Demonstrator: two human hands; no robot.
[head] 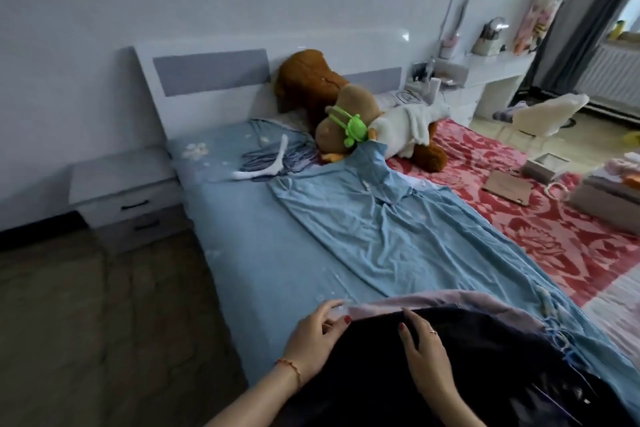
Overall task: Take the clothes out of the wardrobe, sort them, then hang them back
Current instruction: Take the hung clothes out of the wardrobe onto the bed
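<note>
A dark garment [467, 374] lies bunched at the near edge of the bed, on top of a pale pink cloth [433, 303]. My left hand [317, 340] pinches the pink cloth's near-left edge with curled fingers. My right hand [427, 354] rests flat on the dark garment, fingers straight. A light blue garment [374, 229] is spread flat across the bed. Farther back lies a striped garment [277, 158] with a white hanger [266, 166] on it.
Brown and white plush toys [349, 114] lie at the headboard. A red patterned cover [554, 225] with a box [545, 165] and a card lies to the right. A grey nightstand [128, 191] stands on the left, a white desk and chair [547, 114] at the back right.
</note>
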